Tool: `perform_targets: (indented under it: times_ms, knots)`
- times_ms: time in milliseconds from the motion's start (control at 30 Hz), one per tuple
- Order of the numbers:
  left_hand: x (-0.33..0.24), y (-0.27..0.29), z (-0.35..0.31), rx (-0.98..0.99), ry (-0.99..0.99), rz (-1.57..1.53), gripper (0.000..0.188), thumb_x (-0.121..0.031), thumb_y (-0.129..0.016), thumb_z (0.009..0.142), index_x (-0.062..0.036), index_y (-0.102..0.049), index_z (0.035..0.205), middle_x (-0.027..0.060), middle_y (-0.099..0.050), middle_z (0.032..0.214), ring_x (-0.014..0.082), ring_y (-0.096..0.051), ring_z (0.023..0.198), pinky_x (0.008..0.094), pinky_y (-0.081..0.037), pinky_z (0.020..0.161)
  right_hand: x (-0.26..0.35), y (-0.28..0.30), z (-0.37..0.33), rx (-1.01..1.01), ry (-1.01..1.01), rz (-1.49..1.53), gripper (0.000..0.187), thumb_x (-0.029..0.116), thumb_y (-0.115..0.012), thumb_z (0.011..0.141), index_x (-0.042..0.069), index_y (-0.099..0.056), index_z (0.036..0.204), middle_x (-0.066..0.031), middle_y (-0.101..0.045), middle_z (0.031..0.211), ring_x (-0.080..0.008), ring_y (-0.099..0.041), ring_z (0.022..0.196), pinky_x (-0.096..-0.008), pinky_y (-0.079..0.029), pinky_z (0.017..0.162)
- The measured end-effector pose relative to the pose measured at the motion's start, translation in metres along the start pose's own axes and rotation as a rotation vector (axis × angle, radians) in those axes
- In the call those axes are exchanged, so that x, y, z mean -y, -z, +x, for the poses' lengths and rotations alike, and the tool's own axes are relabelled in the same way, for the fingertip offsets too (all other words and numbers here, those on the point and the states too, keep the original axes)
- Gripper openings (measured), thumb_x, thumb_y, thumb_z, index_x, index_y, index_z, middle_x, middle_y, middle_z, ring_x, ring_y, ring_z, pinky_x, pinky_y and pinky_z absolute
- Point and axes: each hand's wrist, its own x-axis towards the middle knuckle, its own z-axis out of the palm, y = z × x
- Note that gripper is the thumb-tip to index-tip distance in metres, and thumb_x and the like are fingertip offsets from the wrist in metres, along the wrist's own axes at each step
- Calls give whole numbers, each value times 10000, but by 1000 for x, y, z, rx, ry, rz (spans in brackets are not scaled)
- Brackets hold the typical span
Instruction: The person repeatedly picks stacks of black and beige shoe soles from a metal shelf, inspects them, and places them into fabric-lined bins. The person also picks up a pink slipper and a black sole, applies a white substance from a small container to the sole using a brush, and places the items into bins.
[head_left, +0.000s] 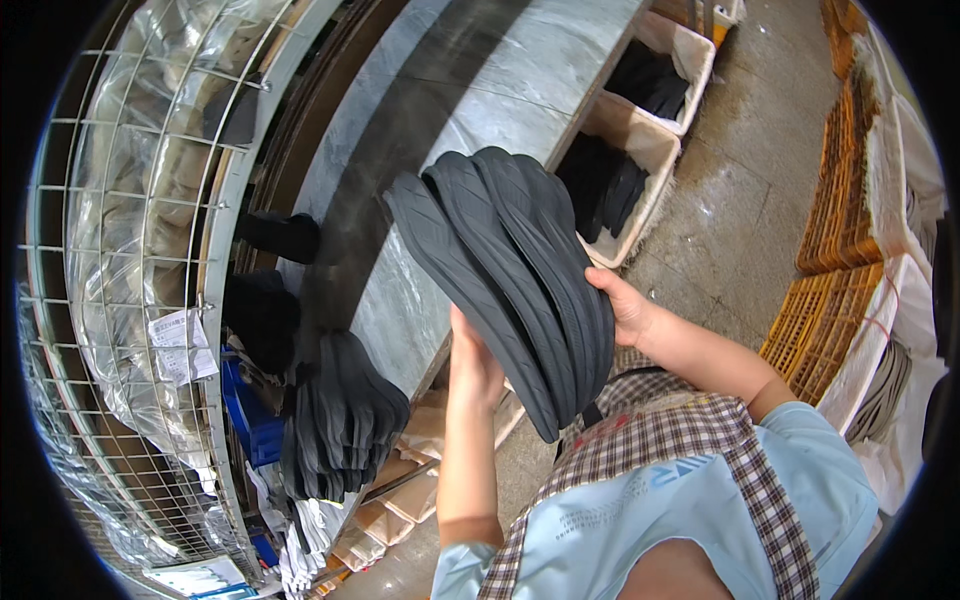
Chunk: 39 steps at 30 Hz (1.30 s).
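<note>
Between my two hands is a stack of several black shoe soles (500, 250), fanned slightly at the far end, with fine lines along their wavy sides. My left hand (475, 362) grips the stack from its lower left side, the fingers mostly hidden beneath it. On the right edge, my right hand (622, 305) holds the soles with its thumb on the side. Both hands are closed on the same stack, which is tilted above the near edge of the grey worktable (490, 90). Another pile of black soles (345, 420) lies at the left end of the table.
A wire mesh rack (150, 200) with plastic-wrapped goods stands along the left. White-lined bins (690, 50) of black pieces line the table's right side. A blue box (250, 410) sits behind the sole pile. Orange baskets (820, 320) stand at far right on the floor (740, 200).
</note>
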Motion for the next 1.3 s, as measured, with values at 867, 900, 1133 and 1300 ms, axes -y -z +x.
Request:
perform_targets:
  times_ms: [867, 900, 1133, 1300]
  knots:
    - [70, -78, 45, 471, 310, -19, 560, -405, -474, 937, -58, -388, 1368, 113, -454, 1353, 251, -481, 1191, 382, -410, 1008, 54, -23, -87, -351, -2, -69, 819, 653, -503, 817, 145, -286, 1421, -120, -336, 1436, -326, -316, 1313, -623, -249, 996]
    - [68, -78, 42, 481, 293, 0, 560, -404, -474, 937, -58, -387, 1369, 113, -452, 1354, 252, -479, 1193, 383, -408, 1009, 54, -22, -87, -339, 38, -141, 827, 636, -515, 821, 147, -245, 1431, -122, -325, 1439, -325, -315, 1314, -619, -258, 998]
    - [54, -83, 52, 432, 301, 6, 561, -399, -476, 935, -59, -382, 1371, 113, -444, 1361, 254, -464, 1205, 391, -390, 1018, 58, -32, -94, -322, 313, -347, 961, 340, -674, 811, 138, 2, 1463, -151, -247, 1451, -293, -271, 1339, -483, -260, 1074]
    - [49, -76, 56, 418, 277, 8, 561, -396, -477, 933, -60, -379, 1372, 114, -439, 1366, 255, -454, 1214, 397, -377, 1025, 59, -45, -100, -190, 409, -384, 1012, 160, -690, 751, 65, 26, 1459, -155, -204, 1463, -260, -227, 1356, -392, -199, 1112]
